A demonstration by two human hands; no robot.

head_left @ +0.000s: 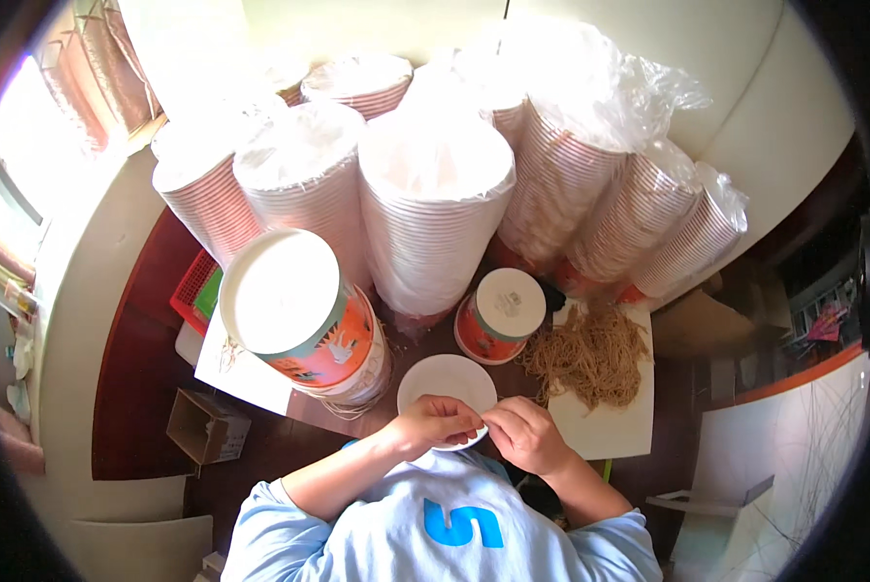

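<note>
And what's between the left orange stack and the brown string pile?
In the head view, a smaller orange tub, plus a white round piece nearer you.

Bright light is cast from the left window (6,131); wrapped stacks (435,160) are washed out; edges are bent.

Left forearm (350,471): slanting inward from the sleeve
Left hand (439,427): fingers curled, tips pinched
Right forearm (588,484): angled inward
Right hand (524,436): knuckles bent, fingertips drawn together, almost meeting the left's
</note>
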